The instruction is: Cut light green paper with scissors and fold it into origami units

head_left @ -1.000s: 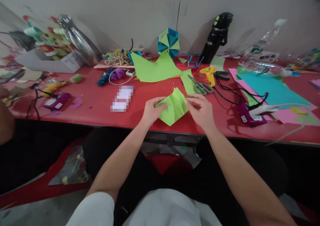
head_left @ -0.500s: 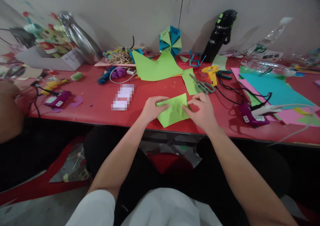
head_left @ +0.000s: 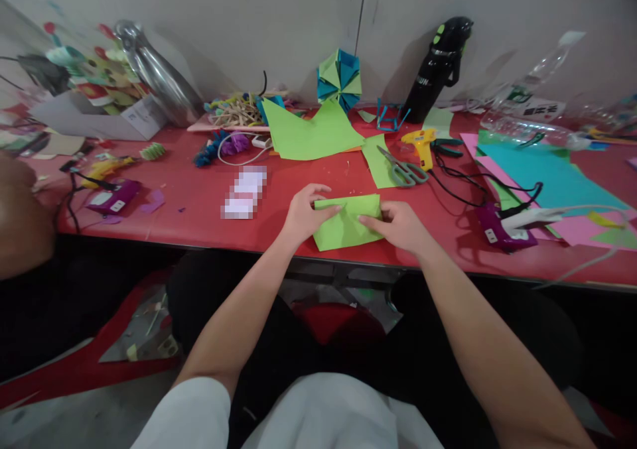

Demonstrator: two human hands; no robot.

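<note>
Close to the table's front edge, a light green sheet of paper (head_left: 348, 230) is held between my two hands, its top edge folded or bent over. My left hand (head_left: 307, 215) grips its left side, thumb on the front face and fingers behind. On the right side my right hand (head_left: 397, 223) pinches the paper the same way, with fingertips hidden behind it. Beyond them lie grey-green scissors (head_left: 408, 173) on a green paper strip (head_left: 377, 160). A larger cut green sheet (head_left: 313, 134) rests farther back.
A yellow glue gun (head_left: 421, 145) has its cord running to a purple power block (head_left: 502, 229). Blue and pink sheets (head_left: 552, 170) lie right. A black flask (head_left: 438, 71) and a paper ball (head_left: 339, 81) stand by the wall. Another person's arm (head_left: 22, 217) is at left.
The paper's top edge has turned from slanted to nearly level and folded over. My right hand has moved slightly down, and its raised fingers now go behind the paper.
</note>
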